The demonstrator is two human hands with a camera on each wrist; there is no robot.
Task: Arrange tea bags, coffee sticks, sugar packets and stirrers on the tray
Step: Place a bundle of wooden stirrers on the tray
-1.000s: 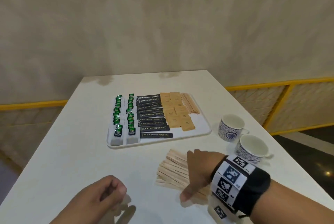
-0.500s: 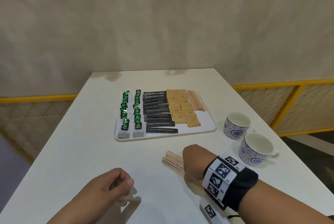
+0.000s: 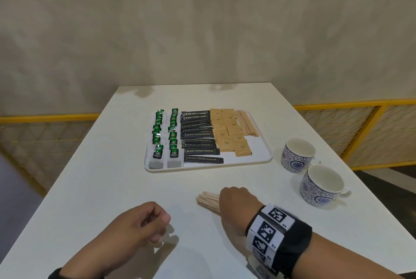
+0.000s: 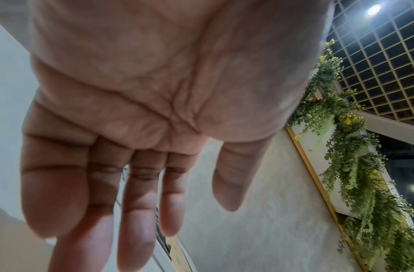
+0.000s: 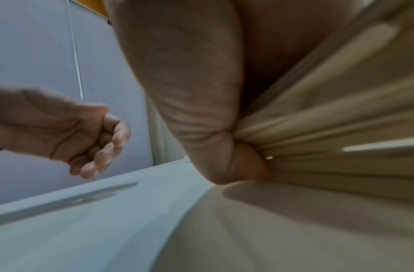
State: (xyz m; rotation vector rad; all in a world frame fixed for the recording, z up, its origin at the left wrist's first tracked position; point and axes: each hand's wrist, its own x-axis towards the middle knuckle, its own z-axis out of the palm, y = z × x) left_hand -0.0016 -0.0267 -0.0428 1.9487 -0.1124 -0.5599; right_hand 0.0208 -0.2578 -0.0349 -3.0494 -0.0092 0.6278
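A white tray (image 3: 207, 167) holds rows of green-tagged tea bags (image 3: 165, 136), black coffee sticks (image 3: 199, 141), brown sugar packets (image 3: 231, 132) and, along its right side, wooden stirrers (image 3: 247, 123). In front of the tray a loose bundle of stirrers (image 3: 208, 200) lies on the table. My right hand (image 3: 236, 206) covers most of it and grips it, the thumb (image 5: 236, 165) pressing against the sticks (image 5: 329, 147). My left hand (image 3: 144, 224) hovers at the near left, loosely curled. Its fingers (image 4: 136, 220) hold nothing.
Two blue-patterned white cups (image 3: 297, 154) (image 3: 322, 185) stand right of the tray, close to my right forearm. The white table (image 3: 90, 177) has bare surface to the left of the tray. A beige wall lies beyond the far edge.
The stirrers that lay fanned out under my right hand are now gathered into a tight bundle in its grip. My left hand has stayed in place, loosely curled.
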